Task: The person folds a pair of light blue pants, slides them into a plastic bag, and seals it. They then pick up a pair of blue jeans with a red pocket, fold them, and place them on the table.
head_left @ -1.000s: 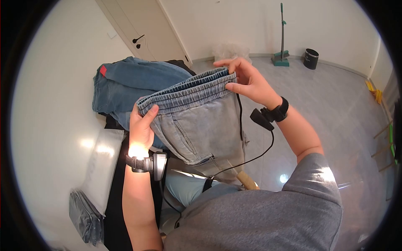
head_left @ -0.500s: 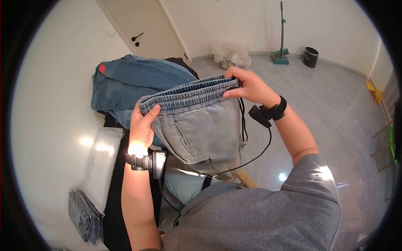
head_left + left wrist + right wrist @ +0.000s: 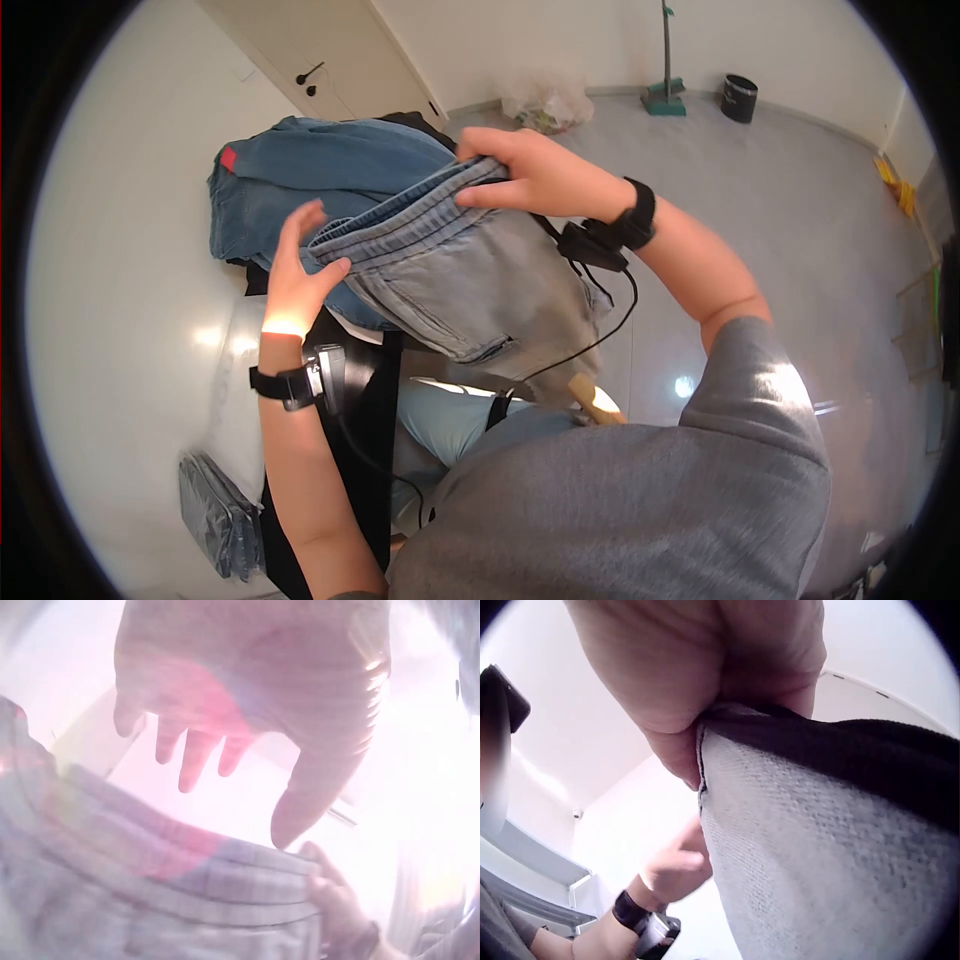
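Note:
Pale washed denim pants [image 3: 450,280] with a gathered elastic waistband [image 3: 410,228] hang in front of the person's body. At one end of the waistband, my right hand [image 3: 545,178] pinches the fabric between thumb and fingers; the right wrist view shows that hand [image 3: 697,667] close against the cloth. My left hand [image 3: 300,275] is at the other end, its thumb and fingers spread apart. In the left wrist view the left hand [image 3: 247,690] is above the waistband, fingers extended and holding nothing. Dark drawstrings dangle beside the pants on the right.
Blue denim garments [image 3: 300,180] lie piled beyond the pants on a black surface [image 3: 350,440]. Folded clothing in clear plastic bags [image 3: 215,515] is at left. A plastic bag [image 3: 545,100], a green broom set [image 3: 665,95] and a black bin [image 3: 738,98] stand along the wall.
My left hand has let go of the waistband and spread its fingers. My right hand has moved left with its end of the waistband, tilting the pants.

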### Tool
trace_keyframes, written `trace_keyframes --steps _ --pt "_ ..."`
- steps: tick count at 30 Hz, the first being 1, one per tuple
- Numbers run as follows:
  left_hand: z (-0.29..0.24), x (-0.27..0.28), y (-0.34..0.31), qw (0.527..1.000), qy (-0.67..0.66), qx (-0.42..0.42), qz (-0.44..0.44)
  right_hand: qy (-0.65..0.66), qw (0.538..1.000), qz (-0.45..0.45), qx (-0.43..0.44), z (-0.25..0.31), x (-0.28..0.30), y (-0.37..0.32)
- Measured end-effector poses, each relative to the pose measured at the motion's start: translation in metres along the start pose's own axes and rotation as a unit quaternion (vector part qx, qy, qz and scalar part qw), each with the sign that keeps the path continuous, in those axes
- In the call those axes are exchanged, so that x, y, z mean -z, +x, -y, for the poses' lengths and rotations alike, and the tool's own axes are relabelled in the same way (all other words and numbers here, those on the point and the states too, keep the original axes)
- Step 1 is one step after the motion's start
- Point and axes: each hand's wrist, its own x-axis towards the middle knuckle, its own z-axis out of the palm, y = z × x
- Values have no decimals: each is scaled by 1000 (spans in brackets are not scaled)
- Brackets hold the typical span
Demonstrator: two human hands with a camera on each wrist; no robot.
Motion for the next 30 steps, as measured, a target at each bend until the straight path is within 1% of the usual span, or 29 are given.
trace_keyframes --steps 1,2,4,5,6,8,9,10,12,13,15,16,17,18,19,20,22,23,24,25,27,29,30 --pt "-18 -9 -5 987 119 -103 -28 -15 1000 7 12 2 -6 3" --pt "-37 -19 -9 949 232 -205 -56 -10 1000 4 2 2 -11 5" --pt "-67 -39 -7 947 259 -185 43 29 998 37 34 0 -21 9" --pt "-68 -49 -5 947 267 -167 62 49 997 32 52 -3 -27 9" --pt "-68 -59 3 948 266 -162 68 55 997 31 45 -5 -30 9" --pt "-66 -72 16 951 261 -61 157 82 994 35 64 -9 -34 9" --pt "-60 -78 20 946 261 -137 135 63 995 23 77 -11 -34 9" --pt "-58 -80 25 945 261 -137 143 64 995 19 71 -15 -33 8" --pt "-55 -82 35 946 252 -68 194 47 996 54 47 -21 -32 6" --pt "-53 -85 38 944 253 -69 201 48 997 48 42 -25 -29 1" --pt "-49 -87 42 936 281 -17 210 61 998 18 20 -27 -13 -10" --pt "-46 -89 41 935 281 -15 216 40 999 -16 30 -28 5 -20" --pt "-40 -90 39 948 254 -58 184 -2 997 -78 10 -24 24 -36" --pt "-33 -91 39 957 227 -101 151 33 994 -97 -48 -16 49 -54" --pt "-27 -90 38 961 221 -97 136 66 985 -116 -106 -9 68 -76" --pt "-24 -89 36 960 221 -94 142 47 982 -132 -127 -18 82 -103" --pt "-27 -89 28 967 222 -88 88 9 971 -164 -173 -33 89 -158" --pt "-33 -89 22 964 238 -90 77 -9 963 -181 -199 -38 81 -184" --pt "-39 -89 16 963 237 -92 83 30 948 -189 -256 -42 68 -211" --pt "-45 -88 10 963 240 -109 62 69 928 -197 -310 -47 50 -236" --pt "-58 -85 -2 961 243 -129 30 127 890 -178 -401 -63 -1 -279" --pt "-69 -83 -13 960 241 -140 19 151 874 -137 -441 -86 -56 -311" --pt "-73 -82 -17 960 240 -145 8 163 869 -164 -437 -91 -82 -317"
